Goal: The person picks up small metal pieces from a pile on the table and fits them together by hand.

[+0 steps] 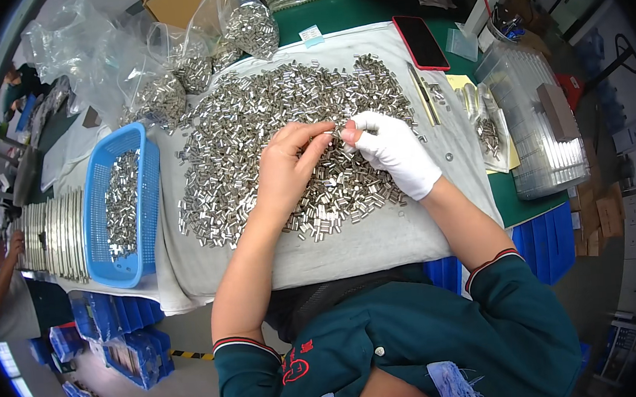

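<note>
A wide heap of small silvery metal cylinders lies on a pale cloth. Over its middle, my bare left hand pinches with thumb and forefinger. My right hand, in a white glove that leaves thumb and fingertip bare, meets it fingertip to fingertip. A small metal cylinder shows between the two pinches; my fingers partly cover it. Left of the heap stands a blue plastic basket with more of the same pieces inside.
Plastic bags of metal pieces stand at the back left. A red-edged phone, tweezers and a small bag lie to the right, beside stacked see-through trays. Pale trays line the far left, near another person's arm.
</note>
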The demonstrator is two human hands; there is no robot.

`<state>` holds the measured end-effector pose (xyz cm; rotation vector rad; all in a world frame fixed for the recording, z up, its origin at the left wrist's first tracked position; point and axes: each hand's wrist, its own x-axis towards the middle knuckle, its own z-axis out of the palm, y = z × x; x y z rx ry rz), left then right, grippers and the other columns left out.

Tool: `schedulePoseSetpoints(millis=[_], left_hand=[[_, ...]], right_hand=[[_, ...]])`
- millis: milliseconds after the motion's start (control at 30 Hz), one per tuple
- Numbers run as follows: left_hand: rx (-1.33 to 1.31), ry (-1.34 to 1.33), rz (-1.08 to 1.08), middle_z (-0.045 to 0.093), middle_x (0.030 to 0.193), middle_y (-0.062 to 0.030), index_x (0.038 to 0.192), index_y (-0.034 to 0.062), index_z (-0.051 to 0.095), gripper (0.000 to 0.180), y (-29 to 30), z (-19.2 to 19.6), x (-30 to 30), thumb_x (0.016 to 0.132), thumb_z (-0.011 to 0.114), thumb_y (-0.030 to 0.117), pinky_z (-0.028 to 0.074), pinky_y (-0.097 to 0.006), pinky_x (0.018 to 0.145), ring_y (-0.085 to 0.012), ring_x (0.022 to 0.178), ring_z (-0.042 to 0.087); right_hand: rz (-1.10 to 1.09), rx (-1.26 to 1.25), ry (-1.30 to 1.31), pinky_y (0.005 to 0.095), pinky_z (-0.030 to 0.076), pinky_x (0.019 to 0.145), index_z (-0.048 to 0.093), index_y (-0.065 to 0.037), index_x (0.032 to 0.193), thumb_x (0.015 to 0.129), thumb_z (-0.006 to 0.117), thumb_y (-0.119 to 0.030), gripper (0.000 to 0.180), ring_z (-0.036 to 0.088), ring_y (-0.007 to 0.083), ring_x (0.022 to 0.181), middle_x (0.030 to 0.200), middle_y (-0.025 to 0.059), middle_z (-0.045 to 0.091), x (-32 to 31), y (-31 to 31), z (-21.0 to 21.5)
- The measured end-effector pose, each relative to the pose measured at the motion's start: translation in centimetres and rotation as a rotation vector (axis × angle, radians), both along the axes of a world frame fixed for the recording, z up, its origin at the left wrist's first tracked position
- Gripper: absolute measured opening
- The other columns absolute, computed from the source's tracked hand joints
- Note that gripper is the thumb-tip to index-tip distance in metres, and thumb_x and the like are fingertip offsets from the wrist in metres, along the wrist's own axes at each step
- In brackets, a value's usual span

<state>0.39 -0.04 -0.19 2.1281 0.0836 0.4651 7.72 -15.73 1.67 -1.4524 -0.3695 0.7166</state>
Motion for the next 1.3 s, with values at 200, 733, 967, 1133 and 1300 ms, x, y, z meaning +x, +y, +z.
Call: schedulePoseSetpoints(millis=[200, 733, 967, 1133, 1300], left_hand=[[-0.582, 0.008, -0.095, 0.062, 0.088, -0.0021, 0.1, 0.0036, 0.062, 0.019, -0.46, -0.22, -0.02, 0.084, 0.056, 0.012, 0.042, -0.02, 0.067, -0.0069, 0.075, 0.053], [-0.991, 0.185, -0.15, 0.053, 0.071, 0.0044, 0.094, 0.005, 0.057, 0.015, -0.83, -0.3, -0.1, 0.083, 0.058, 0.014, 0.038, -0.016, 0.058, -0.0027, 0.063, 0.047], [-1.098, 0.236, -0.185, 0.053, 0.072, 0.004, 0.094, 0.0062, 0.056, 0.014, -0.9, -0.12, -0.13, 0.083, 0.058, 0.013, 0.038, -0.017, 0.058, -0.0035, 0.062, 0.047], [-1.125, 0.225, -0.191, 0.052, 0.072, 0.0038, 0.095, 0.0065, 0.054, 0.014, -0.83, -0.09, -0.25, 0.083, 0.058, 0.013, 0.038, -0.017, 0.057, -0.0037, 0.062, 0.047], [-1.268, 0.259, -0.226, 0.053, 0.072, 0.0031, 0.095, 0.0061, 0.054, 0.013, -0.91, -0.19, -0.27, 0.083, 0.057, 0.012, 0.039, -0.018, 0.056, -0.0044, 0.061, 0.047]], right_hand=[[0.035, -0.082, -0.139, 0.02, 0.038, 0.063, 0.061, -0.003, 0.081, 0.08, 0.061, -0.023, 0.02, 0.047, 0.0047, 0.069, 0.074, -0.0016, 0.055, -0.42, 0.22, 0.11], [-0.043, -0.104, -0.375, 0.0224, 0.041, 0.067, 0.06, -0.001, 0.083, 0.076, 0.065, -0.02, 0.021, 0.05, 0.0075, 0.072, 0.075, 0.0029, 0.058, -0.37, 0.36, -0.63], [-0.036, -0.099, -0.392, 0.0232, 0.042, 0.068, 0.06, -0.001, 0.084, 0.075, 0.066, -0.02, 0.022, 0.052, 0.0087, 0.073, 0.077, 0.0044, 0.059, -0.39, 0.24, -0.57], [-0.012, -0.09, -0.347, 0.0222, 0.04, 0.072, 0.059, -0.002, 0.082, 0.075, 0.066, -0.02, 0.02, 0.05, 0.0076, 0.076, 0.078, 0.001, 0.057, -0.52, 0.24, -0.22], [-0.008, -0.044, -0.274, 0.0218, 0.04, 0.067, 0.06, -0.001, 0.082, 0.077, 0.065, -0.018, 0.019, 0.05, 0.0071, 0.073, 0.076, 0.002, 0.057, -0.56, 0.25, -0.14]])
